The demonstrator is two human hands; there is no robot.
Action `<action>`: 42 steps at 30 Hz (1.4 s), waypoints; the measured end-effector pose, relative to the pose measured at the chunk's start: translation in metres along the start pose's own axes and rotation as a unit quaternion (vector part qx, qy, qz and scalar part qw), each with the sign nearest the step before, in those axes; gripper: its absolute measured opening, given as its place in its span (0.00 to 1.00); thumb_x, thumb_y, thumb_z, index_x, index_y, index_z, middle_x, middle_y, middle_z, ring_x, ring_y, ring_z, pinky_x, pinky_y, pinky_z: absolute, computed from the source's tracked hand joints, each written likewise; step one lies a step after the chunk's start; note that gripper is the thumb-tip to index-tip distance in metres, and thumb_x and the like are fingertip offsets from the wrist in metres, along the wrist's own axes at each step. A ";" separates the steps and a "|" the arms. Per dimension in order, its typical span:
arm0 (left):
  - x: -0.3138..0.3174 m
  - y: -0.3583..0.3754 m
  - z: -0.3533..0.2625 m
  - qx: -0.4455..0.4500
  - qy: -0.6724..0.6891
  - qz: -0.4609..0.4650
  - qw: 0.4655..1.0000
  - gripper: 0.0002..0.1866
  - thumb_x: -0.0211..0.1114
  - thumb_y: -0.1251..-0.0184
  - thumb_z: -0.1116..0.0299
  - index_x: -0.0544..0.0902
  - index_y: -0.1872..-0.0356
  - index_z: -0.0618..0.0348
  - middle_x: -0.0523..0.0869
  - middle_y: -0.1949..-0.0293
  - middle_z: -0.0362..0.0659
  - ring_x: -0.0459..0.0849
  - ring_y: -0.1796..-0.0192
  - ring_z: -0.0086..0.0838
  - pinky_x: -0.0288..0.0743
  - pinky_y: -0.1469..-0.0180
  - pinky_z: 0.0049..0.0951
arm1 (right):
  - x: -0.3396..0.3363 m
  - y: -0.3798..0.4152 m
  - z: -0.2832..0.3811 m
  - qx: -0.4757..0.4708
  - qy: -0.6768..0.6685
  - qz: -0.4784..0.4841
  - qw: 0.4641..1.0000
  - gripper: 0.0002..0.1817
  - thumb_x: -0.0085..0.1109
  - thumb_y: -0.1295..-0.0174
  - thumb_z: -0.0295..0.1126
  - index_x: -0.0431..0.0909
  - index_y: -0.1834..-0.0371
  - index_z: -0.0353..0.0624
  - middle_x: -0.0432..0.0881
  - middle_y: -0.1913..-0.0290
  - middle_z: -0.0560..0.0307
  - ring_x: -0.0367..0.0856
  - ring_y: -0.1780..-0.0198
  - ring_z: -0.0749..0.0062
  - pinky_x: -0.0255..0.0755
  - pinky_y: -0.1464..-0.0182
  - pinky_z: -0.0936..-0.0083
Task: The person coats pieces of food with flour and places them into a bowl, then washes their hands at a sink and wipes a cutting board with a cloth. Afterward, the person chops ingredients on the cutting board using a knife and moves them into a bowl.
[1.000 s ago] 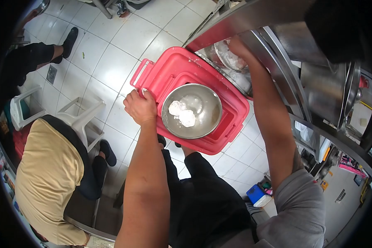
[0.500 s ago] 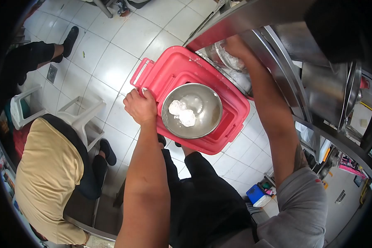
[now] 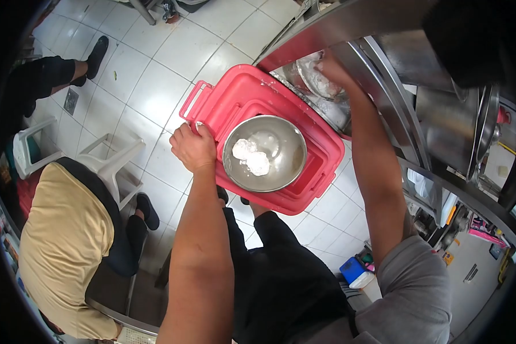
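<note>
A steel bowl (image 3: 289, 166) with two white powdery lumps (image 3: 252, 157) in it rests on a red plastic lid (image 3: 241, 80). My left hand (image 3: 194, 147) is at the lid's left edge, fingers bent over the rim beside the handle. Beyond the lid's upper right edge, my right hand (image 3: 332, 70) reaches in under a metal counter edge, at a metal container (image 3: 304, 77) dusted with white powder. Its fingertips are partly hidden there, and I cannot make out what they hold.
A person in a yellow shirt (image 3: 69, 246) bends at lower left beside a white plastic stool (image 3: 112, 166). Another person's leg (image 3: 63, 74) shows at upper left. Metal shelving (image 3: 441, 132) stands on the right, with a blue and white box (image 3: 355, 272) lower down.
My right hand has shifted slightly at the powdery container, and its forearm has moved a little. My left hand keeps its place at the lid's edge.
</note>
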State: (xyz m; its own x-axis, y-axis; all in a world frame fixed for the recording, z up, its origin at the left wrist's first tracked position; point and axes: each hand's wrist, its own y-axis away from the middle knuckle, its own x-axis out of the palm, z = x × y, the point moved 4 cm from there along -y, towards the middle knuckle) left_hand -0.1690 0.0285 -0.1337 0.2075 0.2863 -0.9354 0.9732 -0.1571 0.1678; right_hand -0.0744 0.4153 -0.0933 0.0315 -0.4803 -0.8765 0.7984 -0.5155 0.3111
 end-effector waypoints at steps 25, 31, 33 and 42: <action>-0.003 0.000 -0.004 -0.001 0.006 0.009 1.000 0.21 0.55 0.33 0.55 0.82 0.53 0.62 0.83 0.51 0.52 0.75 0.42 0.48 0.67 0.38 0.48 | -0.003 0.178 0.151 -0.071 -0.110 -0.009 0.991 0.23 0.69 0.47 0.31 0.78 0.48 0.35 0.82 0.50 0.38 0.82 0.47 0.46 0.74 0.43 0.57; 0.002 0.002 0.003 0.008 0.002 -0.014 1.000 0.20 0.58 0.35 0.55 0.83 0.54 0.61 0.83 0.53 0.50 0.75 0.44 0.46 0.67 0.40 0.47 | -0.037 0.091 0.050 0.096 0.049 -0.106 0.989 0.25 0.56 0.42 0.22 0.74 0.38 0.36 0.77 0.39 0.35 0.76 0.36 0.46 0.68 0.33 0.58; 0.003 0.001 0.002 0.003 0.002 -0.010 1.000 0.20 0.58 0.35 0.55 0.83 0.54 0.61 0.83 0.53 0.50 0.75 0.44 0.46 0.67 0.40 0.47 | 0.001 0.039 -0.015 0.013 0.143 -0.074 0.987 0.29 0.53 0.45 0.18 0.73 0.36 0.37 0.72 0.34 0.35 0.71 0.32 0.45 0.65 0.31 0.59; -0.001 0.001 -0.002 -0.002 0.006 0.004 1.000 0.19 0.58 0.35 0.56 0.83 0.54 0.61 0.83 0.52 0.50 0.74 0.43 0.45 0.66 0.38 0.46 | 0.000 0.014 0.000 -0.056 0.155 0.042 0.985 0.26 0.52 0.44 0.18 0.75 0.38 0.35 0.77 0.40 0.32 0.78 0.40 0.42 0.74 0.40 0.59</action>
State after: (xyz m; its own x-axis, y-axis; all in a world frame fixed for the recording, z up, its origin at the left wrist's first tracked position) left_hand -0.1683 0.0296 -0.1323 0.2160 0.2957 -0.9305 0.9720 -0.1549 0.1765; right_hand -0.0630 0.4082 -0.0888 0.2692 -0.2689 -0.9248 0.8458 -0.3933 0.3605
